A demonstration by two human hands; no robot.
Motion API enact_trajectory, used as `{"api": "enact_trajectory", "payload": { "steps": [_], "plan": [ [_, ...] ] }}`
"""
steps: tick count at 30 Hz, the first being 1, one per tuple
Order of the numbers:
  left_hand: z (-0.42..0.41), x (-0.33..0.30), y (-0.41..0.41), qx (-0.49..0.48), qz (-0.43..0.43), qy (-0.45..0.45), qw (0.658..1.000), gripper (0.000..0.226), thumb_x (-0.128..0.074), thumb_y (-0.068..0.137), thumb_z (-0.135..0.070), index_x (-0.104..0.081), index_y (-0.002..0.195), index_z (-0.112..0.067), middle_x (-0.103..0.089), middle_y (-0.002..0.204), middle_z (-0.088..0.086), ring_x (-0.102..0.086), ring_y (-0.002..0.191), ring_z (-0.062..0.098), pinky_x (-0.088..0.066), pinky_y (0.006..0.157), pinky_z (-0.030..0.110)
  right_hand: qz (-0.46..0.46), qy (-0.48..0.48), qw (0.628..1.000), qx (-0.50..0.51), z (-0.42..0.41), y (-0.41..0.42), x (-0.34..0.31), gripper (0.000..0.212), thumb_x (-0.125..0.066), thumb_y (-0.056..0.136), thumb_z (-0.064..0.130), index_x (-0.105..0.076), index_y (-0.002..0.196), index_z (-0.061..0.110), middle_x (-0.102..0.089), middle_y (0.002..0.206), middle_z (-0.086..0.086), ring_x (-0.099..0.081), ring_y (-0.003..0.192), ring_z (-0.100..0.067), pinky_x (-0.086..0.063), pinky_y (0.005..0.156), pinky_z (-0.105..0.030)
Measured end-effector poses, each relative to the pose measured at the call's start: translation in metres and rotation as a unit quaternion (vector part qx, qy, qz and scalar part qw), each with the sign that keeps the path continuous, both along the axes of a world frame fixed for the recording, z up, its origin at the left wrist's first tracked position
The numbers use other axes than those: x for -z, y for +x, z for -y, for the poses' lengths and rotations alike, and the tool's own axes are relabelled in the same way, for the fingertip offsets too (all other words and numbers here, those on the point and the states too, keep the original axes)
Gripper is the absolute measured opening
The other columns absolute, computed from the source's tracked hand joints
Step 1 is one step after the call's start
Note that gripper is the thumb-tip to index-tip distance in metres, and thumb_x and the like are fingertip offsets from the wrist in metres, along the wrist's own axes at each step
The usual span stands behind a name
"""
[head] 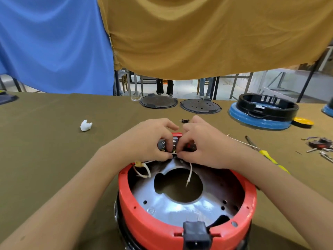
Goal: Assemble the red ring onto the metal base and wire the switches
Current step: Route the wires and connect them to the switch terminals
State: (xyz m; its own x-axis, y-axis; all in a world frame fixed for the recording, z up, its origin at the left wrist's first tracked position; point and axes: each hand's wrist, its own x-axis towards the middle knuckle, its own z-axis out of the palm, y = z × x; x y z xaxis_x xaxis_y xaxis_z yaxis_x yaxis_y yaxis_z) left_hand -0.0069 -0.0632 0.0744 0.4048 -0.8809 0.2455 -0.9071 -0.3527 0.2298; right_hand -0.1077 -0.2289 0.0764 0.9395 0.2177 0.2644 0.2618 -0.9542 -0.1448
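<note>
One red ring (pixel 144 230) sits on one metal base (pixel 173 208), and the pair stands on the olive-covered table (pixel 45 159) directly below the camera. The ring is glossy red plastic with small holes along its top edge. The base inside it is a shiny plate with one large keyhole-shaped opening in the middle and a few small round holes nearer the rim. One black power socket (pixel 196 235) is set in the ring's near edge. At the ring's far edge a row of grey switches (pixel 163 144) is mounted; two bodies can be made out, and fingers hide any others.

Both hands meet at that far edge. The left hand (pixel 149 141) curls over the switches, its thumb and forefinger pinching at the wire end beneath them. The right hand (pixel 201 143) pinches the same spot from the other side, fingertips closed on the white wire (pixel 190 170), whose free end hangs down over the base's opening. More white wires (pixel 144 171) loop inside the ring's left wall.

Beyond the ring lie two dark round plates (pixel 158 101). To the ring's right stand one black ring on a blue base (pixel 261 120) and one yellow-handled screwdriver (pixel 270 157). To its left lies one white crumpled scrap (pixel 86 125).
</note>
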Motion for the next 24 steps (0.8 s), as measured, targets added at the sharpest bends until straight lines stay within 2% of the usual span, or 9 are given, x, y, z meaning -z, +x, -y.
{"api": "enact_trajectory", "payload": {
  "steps": [4, 11, 16, 24],
  "plan": [
    [0.0008, -0.0002, 0.0, 0.006, -0.019, 0.001, 1.0, 0.004, -0.078, 0.08, -0.021, -0.08, 0.079, -0.024, -0.056, 0.135, -0.012, -0.056, 0.113, 0.007, -0.044, 0.097, 0.032, -0.001, 0.01, 1.0, 0.022, 0.0001, 0.0003, 0.0014, 0.014, -0.07, 0.087, 0.042, -0.078, 0.089, 0.03, -0.042, 0.074, 0.014, -0.031, 0.09, -0.012, -0.036, 0.08, -0.03],
    [-0.0006, -0.0023, -0.0009, -0.006, -0.07, 0.001, 0.998, 0.014, -0.078, 0.078, -0.02, -0.072, 0.071, -0.031, -0.055, 0.121, -0.016, -0.054, 0.105, 0.002, -0.044, 0.094, 0.026, 0.007, -0.019, 0.999, 0.034, -0.0035, -0.0024, 0.0014, 0.032, -0.068, 0.084, 0.057, -0.078, 0.096, 0.029, -0.044, 0.075, 0.011, -0.033, 0.09, -0.013, -0.03, 0.072, -0.028],
    [-0.0004, -0.0021, -0.0003, -0.009, -0.074, 0.002, 0.997, 0.025, -0.077, 0.078, -0.019, -0.065, 0.063, -0.034, -0.054, 0.121, -0.015, -0.054, 0.103, 0.002, -0.043, 0.091, 0.023, -0.001, -0.018, 0.999, 0.031, -0.0038, -0.0001, 0.0011, 0.025, -0.07, 0.086, 0.051, -0.078, 0.095, 0.029, -0.042, 0.074, 0.014, -0.031, 0.089, -0.012, -0.026, 0.073, -0.026],
    [-0.0008, -0.001, 0.0008, -0.004, -0.074, -0.004, 0.997, 0.025, -0.077, 0.079, -0.019, -0.064, 0.063, -0.033, -0.054, 0.12, -0.014, -0.053, 0.101, 0.001, -0.041, 0.088, 0.018, 0.011, -0.03, 0.999, 0.04, -0.0046, 0.0024, 0.0034, 0.022, -0.068, 0.087, 0.046, -0.078, 0.095, 0.028, -0.042, 0.072, 0.013, -0.03, 0.088, -0.012, -0.024, 0.071, -0.027]
  ]
}}
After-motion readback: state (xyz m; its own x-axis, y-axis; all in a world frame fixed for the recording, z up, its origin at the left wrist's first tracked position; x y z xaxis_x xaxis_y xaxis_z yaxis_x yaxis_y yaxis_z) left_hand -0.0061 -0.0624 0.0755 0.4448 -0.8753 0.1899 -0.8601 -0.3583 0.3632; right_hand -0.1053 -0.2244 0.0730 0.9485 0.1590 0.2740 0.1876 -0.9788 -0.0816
